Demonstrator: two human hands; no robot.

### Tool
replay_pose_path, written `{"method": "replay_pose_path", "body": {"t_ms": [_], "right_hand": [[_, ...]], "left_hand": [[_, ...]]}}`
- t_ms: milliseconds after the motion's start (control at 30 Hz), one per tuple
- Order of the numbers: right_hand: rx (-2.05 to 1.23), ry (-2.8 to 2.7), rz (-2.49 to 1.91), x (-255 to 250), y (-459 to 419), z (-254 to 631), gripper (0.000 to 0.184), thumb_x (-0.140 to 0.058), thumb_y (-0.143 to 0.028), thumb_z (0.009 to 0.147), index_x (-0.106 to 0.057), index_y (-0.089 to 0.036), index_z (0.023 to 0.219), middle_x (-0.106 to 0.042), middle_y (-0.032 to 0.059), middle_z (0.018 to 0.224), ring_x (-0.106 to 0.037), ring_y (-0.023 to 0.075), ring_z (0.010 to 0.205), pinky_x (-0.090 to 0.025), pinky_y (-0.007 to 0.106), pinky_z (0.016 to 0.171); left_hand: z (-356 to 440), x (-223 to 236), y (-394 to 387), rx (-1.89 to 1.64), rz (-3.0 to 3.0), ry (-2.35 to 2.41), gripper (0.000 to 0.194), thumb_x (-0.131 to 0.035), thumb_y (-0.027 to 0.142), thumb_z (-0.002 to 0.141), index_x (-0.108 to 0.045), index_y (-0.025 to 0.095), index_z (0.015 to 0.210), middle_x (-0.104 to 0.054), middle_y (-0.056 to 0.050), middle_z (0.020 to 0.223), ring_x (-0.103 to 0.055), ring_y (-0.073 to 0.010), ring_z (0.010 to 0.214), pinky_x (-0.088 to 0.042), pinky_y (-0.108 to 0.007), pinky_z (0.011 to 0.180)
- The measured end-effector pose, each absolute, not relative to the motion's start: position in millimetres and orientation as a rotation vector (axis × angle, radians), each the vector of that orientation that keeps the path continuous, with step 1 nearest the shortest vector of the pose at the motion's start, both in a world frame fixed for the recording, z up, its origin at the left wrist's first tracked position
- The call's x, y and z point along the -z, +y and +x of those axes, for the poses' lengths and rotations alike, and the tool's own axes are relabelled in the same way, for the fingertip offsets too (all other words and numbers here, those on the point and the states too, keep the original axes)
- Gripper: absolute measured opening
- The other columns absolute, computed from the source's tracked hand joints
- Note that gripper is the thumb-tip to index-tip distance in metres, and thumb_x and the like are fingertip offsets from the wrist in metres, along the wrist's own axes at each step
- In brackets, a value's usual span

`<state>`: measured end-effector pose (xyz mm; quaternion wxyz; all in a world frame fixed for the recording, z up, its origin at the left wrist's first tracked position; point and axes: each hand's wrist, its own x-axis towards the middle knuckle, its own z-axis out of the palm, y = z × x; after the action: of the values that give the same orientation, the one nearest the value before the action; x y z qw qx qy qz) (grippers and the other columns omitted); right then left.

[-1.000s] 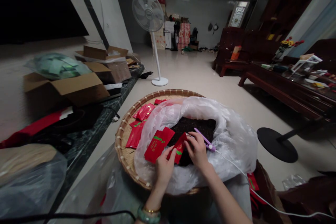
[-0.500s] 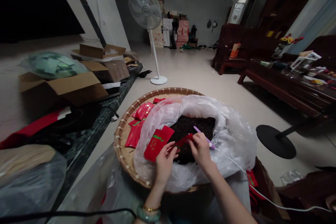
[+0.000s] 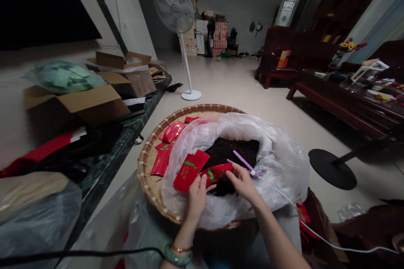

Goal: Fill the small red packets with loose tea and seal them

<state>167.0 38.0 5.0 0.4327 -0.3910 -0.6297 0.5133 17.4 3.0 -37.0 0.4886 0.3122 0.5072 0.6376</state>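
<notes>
"Red packet [image 3: 217, 173]: where do we hold it?"

"Between our fingers: left hand [image 3: 198, 199] and right hand [image 3: 243, 183] pinch its two ends, above the dark filling [image 3: 233, 150] in the plastic bag [image 3: 284, 168]."

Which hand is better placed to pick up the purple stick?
Probably the right hand: it is right beside the purple stick, whose white cord trails off on that side. The left hand is farther away, at the other end of the red packet.
</notes>
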Motion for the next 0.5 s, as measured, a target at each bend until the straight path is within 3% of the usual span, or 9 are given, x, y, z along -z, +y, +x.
{"method": "replay_pose_path", "body": {"t_ms": [133,300,400,500], "right_hand": [[-1.502,-1.408,-1.057,0,41,167,0.040,-0.066,-0.052,0.073,-0.067,-0.017,0.093,-0.071,0.0063,0.086,-0.063,0.0192,0.072,-0.049,0.030,0.062],[-1.620,-1.380,-1.113,6,43,172,0.056,-0.055,-0.070,0.072,-0.069,-0.016,0.078,-0.067,0.0052,0.068,-0.057,0.0165,0.059,-0.046,0.030,0.058],[-1.604,-1.458,-1.123,7,43,173,0.061,-0.046,-0.071,0.078,-0.070,-0.015,0.085,-0.067,0.0049,0.072,-0.055,0.0159,0.062,-0.046,0.030,0.062],[-1.545,-1.564,-1.077,9,41,171,0.061,-0.041,-0.068,0.083,-0.069,-0.014,0.089,-0.067,0.0055,0.081,-0.057,0.0170,0.072,-0.046,0.032,0.076]], "left_hand": [[16,43,4,-1.508,0.829,1.241,0.045,-0.061,0.057,0.071,-0.062,0.013,0.081,-0.066,-0.005,0.077,-0.064,-0.0190,0.070,-0.060,-0.035,0.060],[11,47,3,-1.449,1.105,1.441,0.037,-0.046,0.047,0.085,-0.064,0.014,0.088,-0.068,-0.009,0.082,-0.065,-0.0215,0.075,-0.056,-0.039,0.071],[13,37,-2,-1.553,1.457,1.729,0.033,-0.044,0.033,0.089,-0.060,0.015,0.112,-0.066,-0.014,0.107,-0.060,-0.0254,0.102,-0.049,-0.044,0.089],[17,25,-8,-1.443,1.993,1.859,0.052,-0.056,0.024,0.082,-0.046,0.018,0.132,-0.052,-0.014,0.134,-0.042,-0.0305,0.125,-0.039,-0.050,0.100]]}}
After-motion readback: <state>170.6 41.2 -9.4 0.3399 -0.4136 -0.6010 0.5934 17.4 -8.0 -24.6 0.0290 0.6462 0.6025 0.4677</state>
